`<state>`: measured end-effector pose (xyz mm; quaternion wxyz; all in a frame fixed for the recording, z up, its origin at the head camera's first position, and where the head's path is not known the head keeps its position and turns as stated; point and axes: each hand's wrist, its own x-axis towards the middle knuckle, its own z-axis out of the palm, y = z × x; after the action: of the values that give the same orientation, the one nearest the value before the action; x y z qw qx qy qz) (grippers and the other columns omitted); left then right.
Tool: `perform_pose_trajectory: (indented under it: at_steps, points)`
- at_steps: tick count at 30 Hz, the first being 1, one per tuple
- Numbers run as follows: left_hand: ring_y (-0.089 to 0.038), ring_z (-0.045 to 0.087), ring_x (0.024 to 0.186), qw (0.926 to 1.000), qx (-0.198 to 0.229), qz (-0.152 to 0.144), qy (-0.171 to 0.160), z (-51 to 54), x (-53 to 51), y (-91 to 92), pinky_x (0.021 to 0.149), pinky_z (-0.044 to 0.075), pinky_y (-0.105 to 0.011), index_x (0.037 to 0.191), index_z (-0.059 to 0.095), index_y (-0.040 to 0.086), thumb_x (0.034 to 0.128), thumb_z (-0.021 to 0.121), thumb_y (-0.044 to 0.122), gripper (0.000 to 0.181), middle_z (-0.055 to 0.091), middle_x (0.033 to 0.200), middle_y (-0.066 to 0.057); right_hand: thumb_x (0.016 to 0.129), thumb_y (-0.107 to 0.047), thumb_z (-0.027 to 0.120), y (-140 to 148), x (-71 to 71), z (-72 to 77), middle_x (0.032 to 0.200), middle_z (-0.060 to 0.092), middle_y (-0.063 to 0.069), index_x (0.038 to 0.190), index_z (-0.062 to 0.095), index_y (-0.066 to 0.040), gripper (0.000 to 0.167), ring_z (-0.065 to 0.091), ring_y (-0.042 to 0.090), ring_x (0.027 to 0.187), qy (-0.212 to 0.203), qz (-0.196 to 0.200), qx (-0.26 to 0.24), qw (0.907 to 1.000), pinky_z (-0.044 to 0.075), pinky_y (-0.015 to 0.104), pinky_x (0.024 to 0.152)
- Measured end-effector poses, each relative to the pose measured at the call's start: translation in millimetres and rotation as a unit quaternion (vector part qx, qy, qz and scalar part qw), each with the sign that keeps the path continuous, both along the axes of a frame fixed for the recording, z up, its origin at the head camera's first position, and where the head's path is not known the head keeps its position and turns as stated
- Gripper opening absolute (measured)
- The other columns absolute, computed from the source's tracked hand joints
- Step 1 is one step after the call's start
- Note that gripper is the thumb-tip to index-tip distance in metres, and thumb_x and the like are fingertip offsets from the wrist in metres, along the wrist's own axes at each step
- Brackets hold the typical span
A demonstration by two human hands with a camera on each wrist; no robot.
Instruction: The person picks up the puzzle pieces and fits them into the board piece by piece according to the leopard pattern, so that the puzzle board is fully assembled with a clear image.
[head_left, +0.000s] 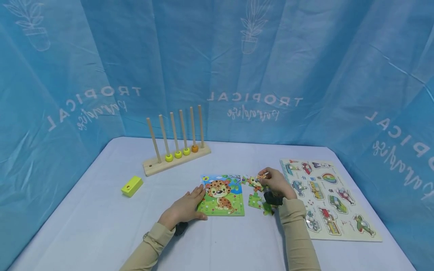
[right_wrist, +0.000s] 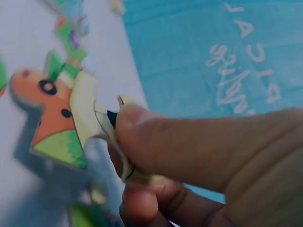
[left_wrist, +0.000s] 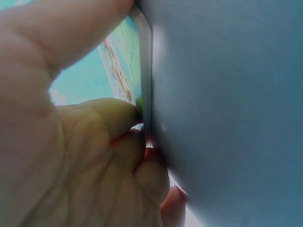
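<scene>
Looks like puzzle-joining time: right hand (head_left: 276,183) pinches a puzzle piece (right_wrist: 83,111), left hand (head_left: 186,206) rests loose-fingered against the leopard board (head_left: 221,195), next move probably needs careful lining up.

Curtained-off tabletop space — blue printed curtains (head_left: 179,67) on three sides, white-covered table (head_left: 84,222), bead rack (head_left: 179,160)

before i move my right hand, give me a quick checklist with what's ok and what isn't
1. Right hand pinching a puzzle piece: ok.
2. Left hand at the leopard picture's left edge: ok.
3. Green pieces fully visible from the head view: not ok, partly hidden by the black wrist device.
4. Yellow block clear of both hands: ok.
5. Right sleeve clear of the peg board: cannot tell, they overlap.
</scene>
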<state>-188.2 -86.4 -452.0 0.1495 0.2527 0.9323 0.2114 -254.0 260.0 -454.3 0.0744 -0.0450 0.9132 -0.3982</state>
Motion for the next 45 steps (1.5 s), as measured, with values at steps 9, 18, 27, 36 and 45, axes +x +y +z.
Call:
perform_pose_trajectory:
  at_steps: [9, 18, 27, 36, 45]
  points:
    - [-0.034, 0.02, 0.149, 1.0, -0.004, 0.003, 0.005, -1.5, -0.6, -1.0, 0.122, 0.022, -0.051, 0.151, 0.028, -0.001, 0.0828, 0.073, 0.041, 0.092, 0.018, 0.161, -0.018, 0.092, -0.016, 0.066, -38.3, 2.1, 6.0, 0.089, 0.07, 0.02, 0.114, 0.06, 0.0, 0.028, 0.06, 0.018, 0.071, -0.009, 0.079, -0.093, 0.9925, 0.042, 0.032, 0.058]
    - [-0.034, 0.02, 0.149, 1.0, -0.005, -0.004, 0.006, -1.1, -0.5, 0.4, 0.122, 0.023, -0.051, 0.15, 0.029, -0.002, 0.0837, 0.072, 0.041, 0.09, 0.018, 0.161, -0.018, 0.088, -0.021, 0.072, -110.2, 10.9, -9.2, 0.08, 0.062, 0.003, 0.103, 0.065, -0.009, 0.02, 0.05, 0.014, 0.065, 0.029, 0.126, -0.011, 0.9916, 0.042, 0.028, 0.057]
    - [-0.034, 0.021, 0.149, 0.9999, -0.009, -0.003, 0.009, -1.3, 0.0, -0.4, 0.121, 0.023, -0.051, 0.151, 0.028, -0.001, 0.0837, 0.072, 0.041, 0.091, 0.019, 0.161, -0.018, 0.085, -0.023, 0.076, -122.7, 13.1, -17.6, 0.091, 0.06, 0.004, 0.103, 0.069, -0.013, 0.022, 0.053, 0.015, 0.079, 0.092, 0.077, 0.055, 0.9912, 0.047, 0.03, 0.067]
    - [-0.034, 0.021, 0.149, 0.9999, -0.009, -0.001, 0.007, 1.7, 0.8, -0.4, 0.121, 0.023, -0.051, 0.151, 0.028, -0.001, 0.084, 0.072, 0.04, 0.09, 0.018, 0.161, -0.017, 0.087, -0.019, 0.073, -122.7, 10.3, -16.4, 0.087, 0.06, 0.002, 0.108, 0.068, -0.011, 0.023, 0.051, 0.013, 0.073, 0.087, 0.065, 0.036, 0.9934, 0.044, 0.027, 0.062]
    - [-0.034, 0.021, 0.149, 0.9999, -0.009, 0.0, 0.005, 0.5, 0.0, -0.1, 0.122, 0.023, -0.051, 0.151, 0.029, -0.001, 0.083, 0.073, 0.041, 0.091, 0.019, 0.161, -0.017, 0.086, -0.013, 0.072, -77.0, 3.9, -9.8, 0.11, 0.06, 0.017, 0.116, 0.066, -0.007, 0.031, 0.055, 0.031, 0.093, 0.093, -0.013, 0.066, 0.9934, 0.049, 0.042, 0.074]
